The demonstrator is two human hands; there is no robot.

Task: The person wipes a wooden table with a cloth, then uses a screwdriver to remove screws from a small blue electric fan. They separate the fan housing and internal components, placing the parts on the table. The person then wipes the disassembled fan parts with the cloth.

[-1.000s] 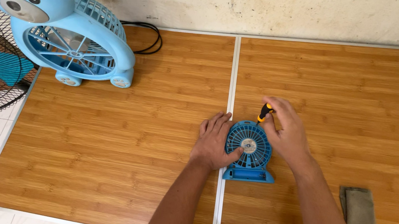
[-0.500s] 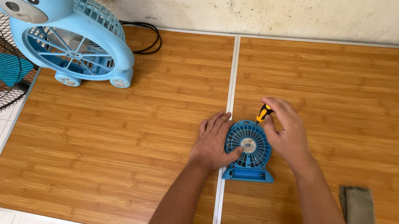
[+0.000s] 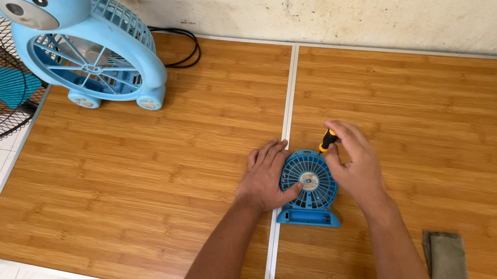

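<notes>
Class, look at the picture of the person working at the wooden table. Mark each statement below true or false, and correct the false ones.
1. The left hand rests against the small blue fan. True.
2. The right hand holds a hammer. False: it grips a screwdriver with an orange and black handle.
3. The bear-shaped fan stands at the table's far left. True.
4. The grey cloth covers the small fan. False: it lies apart, by the right forearm.
5. The table is glass. False: it has a wood-grain top.
</notes>
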